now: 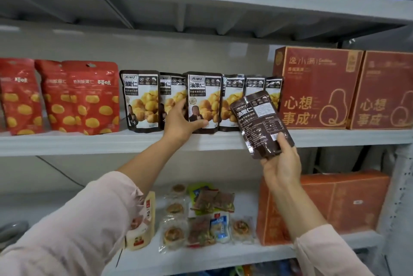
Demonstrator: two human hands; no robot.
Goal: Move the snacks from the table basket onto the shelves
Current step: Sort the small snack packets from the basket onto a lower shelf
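The dark brown pouch (262,123) was off the shelf, tilted with its back panel toward the camera, its lower end pinched between the thumb and fingers of the right hand (282,165), in front of the middle shelf (89,144) edge. Its back read 油栗仁 in white beside a small logo, a white label patch and a nutrition table too fine to read.

The left hand (182,122) was wrapped around the lower left of a standing pouch (204,102) in the chestnut row (201,101), thumb across its front and fingers behind. That pouch also read 油栗仁 under a logo of three characters that could not be made out, with yellow kernels pictured. Several pouches of the same kind stood in the row, overlapping, so much of this product seemed already shelved, and the held one looked next to go in. The basket was out of view, so what was left could not be judged.

To the left stood red pouches (89,99) printed with yellow kernels; the rest of their writing was blurred. To the right stood two red boxes (317,88) reading 心想事成. On the lower shelf (201,258) lay small wrapped snacks (201,215), a cream pouch (143,222) and an orange box (324,204), their print unreadable.
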